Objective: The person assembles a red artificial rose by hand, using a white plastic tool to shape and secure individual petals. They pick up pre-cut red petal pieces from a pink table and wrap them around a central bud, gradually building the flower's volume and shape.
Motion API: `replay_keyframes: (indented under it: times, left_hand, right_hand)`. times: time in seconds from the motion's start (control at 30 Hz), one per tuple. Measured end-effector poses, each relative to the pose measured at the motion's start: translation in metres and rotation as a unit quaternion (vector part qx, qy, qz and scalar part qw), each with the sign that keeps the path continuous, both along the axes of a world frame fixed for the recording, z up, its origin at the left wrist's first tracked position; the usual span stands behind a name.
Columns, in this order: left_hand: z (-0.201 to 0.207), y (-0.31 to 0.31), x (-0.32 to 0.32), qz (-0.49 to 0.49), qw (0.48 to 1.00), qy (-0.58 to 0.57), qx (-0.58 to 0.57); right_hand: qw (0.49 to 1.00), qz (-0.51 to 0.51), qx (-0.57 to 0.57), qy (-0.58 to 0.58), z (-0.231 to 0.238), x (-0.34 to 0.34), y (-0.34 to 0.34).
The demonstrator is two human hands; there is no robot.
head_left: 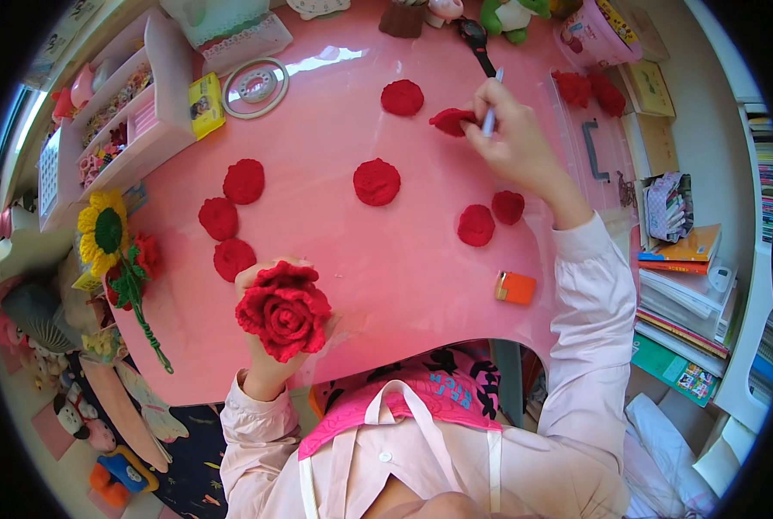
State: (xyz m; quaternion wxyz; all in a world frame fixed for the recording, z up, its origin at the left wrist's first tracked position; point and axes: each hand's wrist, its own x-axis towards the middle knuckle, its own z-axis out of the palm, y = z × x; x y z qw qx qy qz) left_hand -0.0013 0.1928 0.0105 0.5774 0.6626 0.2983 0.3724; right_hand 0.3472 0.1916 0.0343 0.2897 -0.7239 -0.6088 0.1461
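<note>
My left hand point(267, 374) is closed beneath a red crocheted rose point(284, 311), holding it up near the table's front edge. The bloom hides most of the fingers. At the far right, my right hand point(520, 138) pinches a red crocheted petal point(452, 122) between thumb and fingertips. A slim white pen-like stick point(489, 121) is also in that hand, standing up between the fingers. Several loose red petals lie about the table, among them one in the middle point(377, 182), one farther back point(402, 98) and one at left point(243, 181).
An orange lighter point(515, 287) lies at the right front of the pink table point(386, 285). Yellow and red crocheted flowers point(103, 229) rest at the left edge. A white organizer point(166, 82), a pink bucket point(590, 43) and a black watch point(474, 41) stand or lie around the back.
</note>
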Motion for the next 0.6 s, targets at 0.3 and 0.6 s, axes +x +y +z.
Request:
replay_keyframes:
  times: [0.3,0.6]
  left_hand:
    - [-0.003,-0.001,-0.005,0.011,0.999,0.042,-0.028]
    - [-0.002,-0.004,-0.012,0.039,0.984,0.131,-0.116]
  right_hand:
    - [0.991,0.104,-0.044,0.073,0.017,0.004,-0.008]
    - [0.975,0.16,0.062,-0.14,-0.019,-0.02,0.054]
